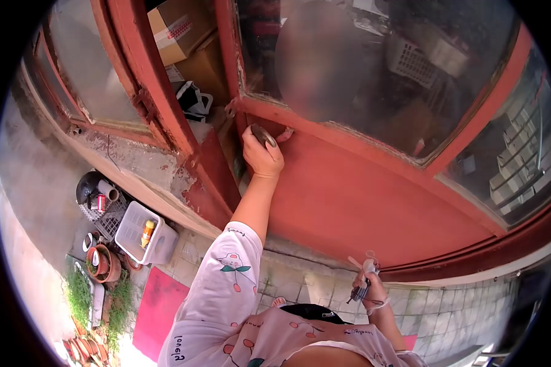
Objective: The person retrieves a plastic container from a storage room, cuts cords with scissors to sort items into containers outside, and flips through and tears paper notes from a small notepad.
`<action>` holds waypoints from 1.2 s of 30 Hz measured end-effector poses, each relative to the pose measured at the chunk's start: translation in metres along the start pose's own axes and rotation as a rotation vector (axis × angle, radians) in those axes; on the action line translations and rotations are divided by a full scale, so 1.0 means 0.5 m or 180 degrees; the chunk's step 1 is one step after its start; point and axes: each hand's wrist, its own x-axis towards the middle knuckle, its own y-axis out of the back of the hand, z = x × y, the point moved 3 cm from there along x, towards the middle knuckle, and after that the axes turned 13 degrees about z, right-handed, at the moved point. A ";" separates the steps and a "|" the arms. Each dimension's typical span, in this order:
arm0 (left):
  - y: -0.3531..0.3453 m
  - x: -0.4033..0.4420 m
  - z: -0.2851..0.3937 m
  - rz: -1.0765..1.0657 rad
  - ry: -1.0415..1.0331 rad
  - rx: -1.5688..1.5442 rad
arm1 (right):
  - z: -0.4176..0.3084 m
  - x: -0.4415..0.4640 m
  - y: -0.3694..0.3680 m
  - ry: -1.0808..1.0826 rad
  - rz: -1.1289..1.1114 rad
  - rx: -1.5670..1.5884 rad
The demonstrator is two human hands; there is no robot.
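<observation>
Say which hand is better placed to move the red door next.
Probably the left hand: it is up by the open edge of the red door, while the right hand is lower, occupied with what look like keys.

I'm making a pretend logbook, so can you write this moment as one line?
left hand: gripping dark rounded object at red door | right hand: holding what look like keys | red door: partly open

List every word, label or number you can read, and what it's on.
"lovely": on the shirt, printed more than once.
Red-marked strip on the upper carton: too blurred to read.
Any print on the red can or yellow bottle: too small to read.
</observation>
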 end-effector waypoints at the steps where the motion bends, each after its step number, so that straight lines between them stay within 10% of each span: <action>1: -0.029 0.000 -0.012 -0.0226 -0.0011 -0.0069 | 0.003 0.002 -0.019 -0.0084 -0.0013 0.0084; 11: -0.370 0.004 -0.129 -0.1137 0.1837 -0.0945 | -0.094 0.159 -0.146 -0.0226 -0.0137 0.0200; 19: -0.626 -0.013 -0.191 -0.4379 0.3549 -0.0394 | -0.311 0.382 -0.333 -0.0049 -0.0873 -0.0110; 23: -0.736 -0.168 -0.217 -0.6274 0.3056 -0.0380 | -0.478 0.411 -0.414 -0.0135 -0.0179 -0.0701; 29: -0.886 -0.297 -0.213 -0.5608 0.3855 -0.0719 | -0.603 0.462 -0.460 -0.0135 0.0177 -0.0007; 36: -1.004 -0.385 -0.183 -0.6746 0.4505 -0.0580 | -0.727 0.573 -0.575 0.0480 0.0484 -0.0227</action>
